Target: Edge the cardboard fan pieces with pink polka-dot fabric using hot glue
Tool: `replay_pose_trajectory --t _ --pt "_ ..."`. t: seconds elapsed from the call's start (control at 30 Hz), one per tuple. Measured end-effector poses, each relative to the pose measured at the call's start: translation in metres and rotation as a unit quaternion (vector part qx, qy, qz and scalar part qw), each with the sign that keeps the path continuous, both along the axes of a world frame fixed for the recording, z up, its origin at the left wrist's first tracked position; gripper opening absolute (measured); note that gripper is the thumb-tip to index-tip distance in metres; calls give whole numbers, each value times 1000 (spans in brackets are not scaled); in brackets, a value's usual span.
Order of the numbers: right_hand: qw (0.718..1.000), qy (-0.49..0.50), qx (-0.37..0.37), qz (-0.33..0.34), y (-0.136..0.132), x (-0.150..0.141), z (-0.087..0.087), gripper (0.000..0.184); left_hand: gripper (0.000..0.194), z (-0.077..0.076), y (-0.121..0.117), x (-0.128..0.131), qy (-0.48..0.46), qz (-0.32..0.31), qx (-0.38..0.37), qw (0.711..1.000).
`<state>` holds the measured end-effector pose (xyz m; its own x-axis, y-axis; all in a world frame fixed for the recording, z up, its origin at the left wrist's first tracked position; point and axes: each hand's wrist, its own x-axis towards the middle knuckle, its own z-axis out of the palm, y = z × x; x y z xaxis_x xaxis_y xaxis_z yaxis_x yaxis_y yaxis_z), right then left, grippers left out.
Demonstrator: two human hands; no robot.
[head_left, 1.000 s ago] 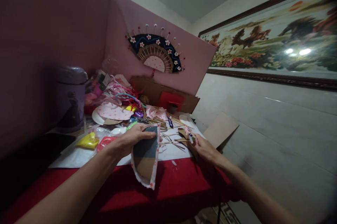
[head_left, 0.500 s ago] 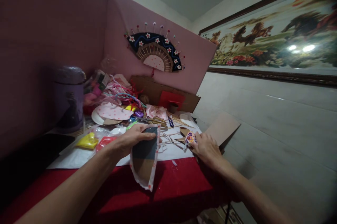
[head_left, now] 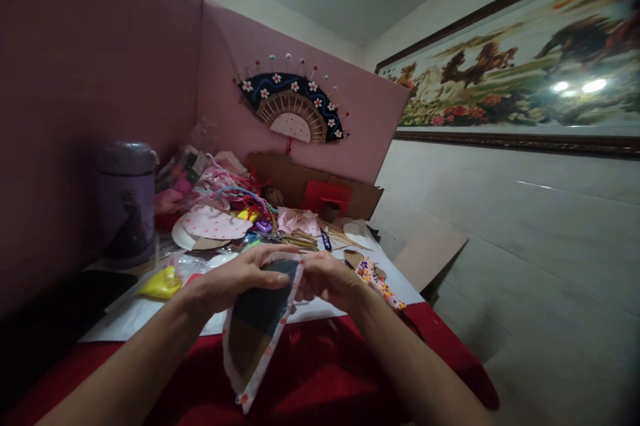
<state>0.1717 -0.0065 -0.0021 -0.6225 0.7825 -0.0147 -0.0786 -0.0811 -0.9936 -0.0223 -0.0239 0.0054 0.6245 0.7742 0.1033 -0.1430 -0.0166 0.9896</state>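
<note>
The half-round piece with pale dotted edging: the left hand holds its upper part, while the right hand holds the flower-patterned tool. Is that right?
Not quite: the right hand is at the upper edge of the half-round piece, and the flower-patterned tool lies out of its grasp, to the right. The head view shows this. The left hand does hold the piece's upper part.

The half-round piece (head_left: 263, 309) hangs in the lower middle of the frame, steeply tilted, its pointed end down and leftward. Its face shows 2 colours: dark grey-blue above, brown below. A white border with reddish dots wraps the straight right edge and the curved left edge.
</note>
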Motion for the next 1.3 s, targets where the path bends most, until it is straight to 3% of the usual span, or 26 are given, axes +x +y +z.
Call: replay_pose_trajectory --t 0.27,0.7,0.9,1.13,1.3 --pt "995 87 40 24 -4 -3 -14 26 64 6 3 -7 23 38 -7 999" --pt "991 64 111 -41 -7 -8 -25 17 61 -1 6 -1 49 49 9 998" --pt "986 106 96 -89 -4 -6 -27 20 61 -2 6 2 46 24 27 998" --pt "982 171 53 -56 -2 -5 -24 42 61 1 4 1 31 7 -3 999" --pt "986 158 -9 -48 1 0 -23 25 43 2 3 2 61 -13 32 998"
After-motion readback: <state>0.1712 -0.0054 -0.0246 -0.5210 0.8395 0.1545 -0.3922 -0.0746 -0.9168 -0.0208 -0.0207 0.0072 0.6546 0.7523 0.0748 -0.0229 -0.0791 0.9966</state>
